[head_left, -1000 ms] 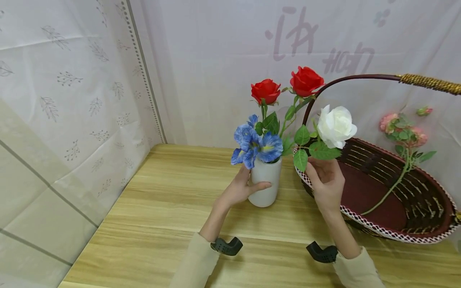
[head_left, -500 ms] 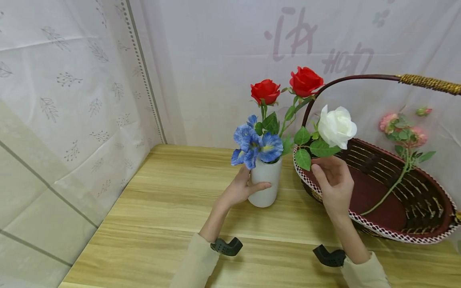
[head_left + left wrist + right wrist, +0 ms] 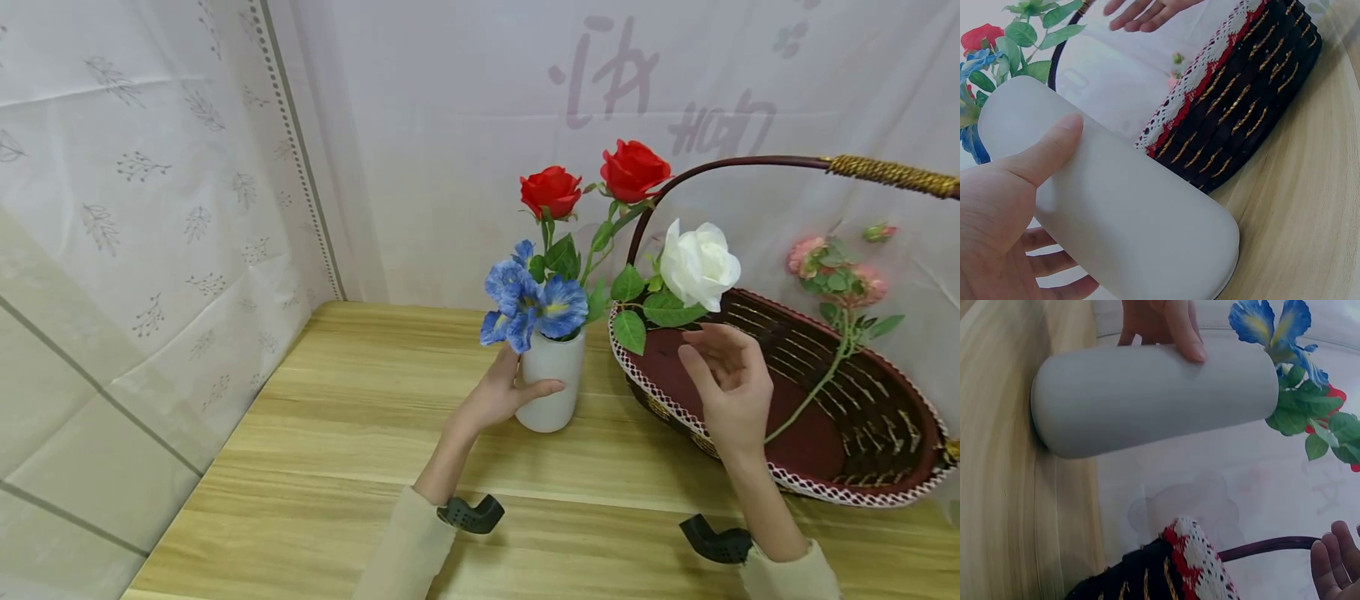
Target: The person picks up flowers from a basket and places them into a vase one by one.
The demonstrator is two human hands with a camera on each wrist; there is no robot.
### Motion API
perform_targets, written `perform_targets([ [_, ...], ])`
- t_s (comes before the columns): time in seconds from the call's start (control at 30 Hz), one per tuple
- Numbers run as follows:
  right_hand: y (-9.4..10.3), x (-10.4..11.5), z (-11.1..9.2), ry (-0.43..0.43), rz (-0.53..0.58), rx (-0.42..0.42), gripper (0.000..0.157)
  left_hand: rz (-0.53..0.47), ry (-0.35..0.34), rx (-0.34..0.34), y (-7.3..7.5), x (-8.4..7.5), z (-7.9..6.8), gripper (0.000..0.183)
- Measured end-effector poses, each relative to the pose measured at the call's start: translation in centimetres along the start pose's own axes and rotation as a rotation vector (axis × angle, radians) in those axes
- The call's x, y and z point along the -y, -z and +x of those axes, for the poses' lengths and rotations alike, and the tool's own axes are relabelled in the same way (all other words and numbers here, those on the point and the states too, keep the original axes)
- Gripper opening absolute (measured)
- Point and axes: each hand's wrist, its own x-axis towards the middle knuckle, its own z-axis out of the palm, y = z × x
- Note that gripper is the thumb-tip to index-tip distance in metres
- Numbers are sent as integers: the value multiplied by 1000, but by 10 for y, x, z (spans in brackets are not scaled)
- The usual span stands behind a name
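A white vase (image 3: 558, 379) stands on the table with two red roses (image 3: 551, 192), a blue iris (image 3: 528, 304) and a white rose (image 3: 701, 267) in it. The white rose leans out to the right, over the basket's near end. My left hand (image 3: 491, 398) grips the vase from the left, thumb across its front and fingers behind, as the left wrist view shows. Below the white rose, my right hand (image 3: 733, 392) hovers at the basket's rim with loosely bent fingers and holds nothing. In the left wrist view the right hand (image 3: 1150, 12) is apart from the vase.
A dark woven basket (image 3: 660, 408) with white lace trim and a tall handle (image 3: 892, 175) occupies the right side. Inside it leans a stem of pink flowers (image 3: 843, 279). The wooden table (image 3: 337, 467) meets a printed cloth backdrop behind and on the left.
My right hand has left the white rose's leaves and moved right and slightly down, its fingers loosening. The white rose stays in the vase. My left hand keeps its grip there.
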Motion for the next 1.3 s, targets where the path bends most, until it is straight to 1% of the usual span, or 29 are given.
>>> perform_targets([
  [0.1,7,1,1,-5,-7,-4,40,2,19,-1,0,-1,-1,99],
  [0.33,28,0,5,-22,-26,-48,41,-10,10,6,1,-3,-2,97],
  [0.37,33,-1,7,-27,-28,-60,42,-12,10,7,1,-3,-1,97],
  [0.57,63,-6,16,-53,-123,-161,47,-6,5,6,1,-2,-1,99],
  [0.6,67,-6,17,-47,-146,-177,48,-4,0,5,1,-2,0,100],
  [0.67,75,-6,20,-33,-137,-211,49,-1,-7,4,1,-2,1,102],
  [0.73,83,-6,21,0,-169,-219,49,0,-19,4,0,-1,2,104],
  [0.8,88,-5,22,21,-163,-226,48,-1,-24,4,0,-1,2,104],
  [0.87,93,-5,23,24,-165,-233,48,0,-27,5,1,-1,2,103],
  [0.93,99,-4,24,-16,-167,-261,48,2,-27,6,1,-1,1,103],
  [1.1,112,2,26,-174,-488,-321,51,9,-22,13,2,-1,1,104],
  [1.17,118,5,26,-210,-615,-333,51,8,-20,16,2,-1,0,104],
  [1.23,124,6,27,-250,-594,-371,51,6,-15,17,2,-1,0,104],
  [1.3,130,6,27,-280,-598,-393,51,9,-11,18,2,-1,0,104],
])
